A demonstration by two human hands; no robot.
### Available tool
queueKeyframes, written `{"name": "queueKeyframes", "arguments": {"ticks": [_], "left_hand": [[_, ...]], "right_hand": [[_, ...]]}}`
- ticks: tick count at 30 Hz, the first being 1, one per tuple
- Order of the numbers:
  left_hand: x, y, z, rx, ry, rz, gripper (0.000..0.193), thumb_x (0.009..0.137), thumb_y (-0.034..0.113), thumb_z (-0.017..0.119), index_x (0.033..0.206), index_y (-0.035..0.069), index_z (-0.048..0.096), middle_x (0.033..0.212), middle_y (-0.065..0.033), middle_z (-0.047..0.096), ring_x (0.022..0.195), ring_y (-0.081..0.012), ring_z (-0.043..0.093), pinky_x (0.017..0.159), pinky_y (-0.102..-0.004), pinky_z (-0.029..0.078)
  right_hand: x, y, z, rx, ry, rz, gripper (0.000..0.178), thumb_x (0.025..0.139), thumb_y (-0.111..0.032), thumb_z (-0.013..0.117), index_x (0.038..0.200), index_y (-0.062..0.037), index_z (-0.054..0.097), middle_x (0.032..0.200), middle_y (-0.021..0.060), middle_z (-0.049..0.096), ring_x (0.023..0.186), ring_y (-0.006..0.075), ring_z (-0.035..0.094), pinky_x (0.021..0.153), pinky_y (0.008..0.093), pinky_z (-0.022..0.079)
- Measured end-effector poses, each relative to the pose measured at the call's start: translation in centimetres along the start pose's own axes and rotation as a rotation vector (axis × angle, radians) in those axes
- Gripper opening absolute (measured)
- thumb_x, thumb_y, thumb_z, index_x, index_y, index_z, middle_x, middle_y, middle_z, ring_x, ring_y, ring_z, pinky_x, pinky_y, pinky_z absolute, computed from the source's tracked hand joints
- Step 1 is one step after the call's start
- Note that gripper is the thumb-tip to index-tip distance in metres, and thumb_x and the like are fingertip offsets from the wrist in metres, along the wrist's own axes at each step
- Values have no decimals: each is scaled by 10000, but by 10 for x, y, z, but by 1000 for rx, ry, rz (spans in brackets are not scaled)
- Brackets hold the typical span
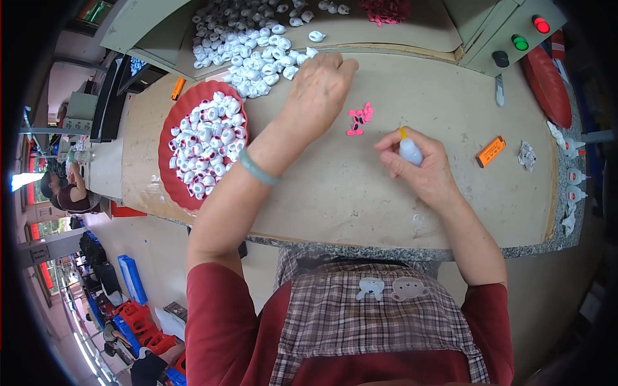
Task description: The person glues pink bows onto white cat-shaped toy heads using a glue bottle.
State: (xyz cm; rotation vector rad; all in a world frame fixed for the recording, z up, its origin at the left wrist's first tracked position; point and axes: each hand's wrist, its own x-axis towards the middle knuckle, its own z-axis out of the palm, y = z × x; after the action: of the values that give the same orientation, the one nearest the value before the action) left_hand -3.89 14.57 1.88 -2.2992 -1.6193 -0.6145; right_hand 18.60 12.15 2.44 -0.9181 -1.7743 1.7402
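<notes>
My right hand (pixel 421 164) is closed around a small translucent squeeze bottle (pixel 410 152) with a yellow tip, held above the table. My left hand (pixel 320 90) reaches to the near edge of a heap of small white rounded pieces (pixel 257 63). Its fingers curl downward, and the fingertips and anything between them are hidden. Between my hands, a few flat pink pieces (pixel 367 112), some with dark spots, lie on the table. A red scalloped tray (pixel 168 168), left of my left forearm, is full of white pieces with pink and dark parts on them.
A shelf (pixel 412 38) along the back holds more white pieces and a pink pile (pixel 385 9). Toward the right lie an orange box (pixel 491 152), a crumpled wad (pixel 526 156) and a grey marker (pixel 499 90). Small bottles (pixel 575 193) line the right edge. Another person (pixel 74 193) works far left.
</notes>
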Motion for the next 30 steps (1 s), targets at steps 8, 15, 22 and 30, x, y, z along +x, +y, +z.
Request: {"name": "queueKeyframes", "arguments": {"ticks": [8,15,22,30], "left_hand": [[-43,10,-15,-366,-46,-283,93,770,11,543,862,17,561,828,-157,562,797,-324,592,664,-423,482],[-30,-2,-16,-166,71,-440,137,792,57,567,928,44,581,894,-137,584,799,-319,606,686,-420,492],[-31,11,-12,-279,-75,-384,215,767,32,605,982,42,597,903,-108,594,794,-288,607,713,-384,503],[-66,40,-45,-1455,-152,-828,215,835,1,607,1048,-10,590,1051,-105,619,848,-121,611,696,-232,502]], "right_hand": [[3,-4,-1,184,89,21,74,847,-42,621,912,-6,617,757,-14,554,594,39,481,532,190,413],[4,2,-2,148,73,-15,106,855,-91,627,944,-34,621,752,1,570,591,42,504,513,171,403],[3,-2,-5,170,87,29,110,844,-63,637,937,-11,611,773,-12,555,585,38,478,522,189,412],[2,-4,-10,250,25,-5,234,878,-104,546,1094,-67,464,850,26,563,645,50,491,559,187,401]]}}
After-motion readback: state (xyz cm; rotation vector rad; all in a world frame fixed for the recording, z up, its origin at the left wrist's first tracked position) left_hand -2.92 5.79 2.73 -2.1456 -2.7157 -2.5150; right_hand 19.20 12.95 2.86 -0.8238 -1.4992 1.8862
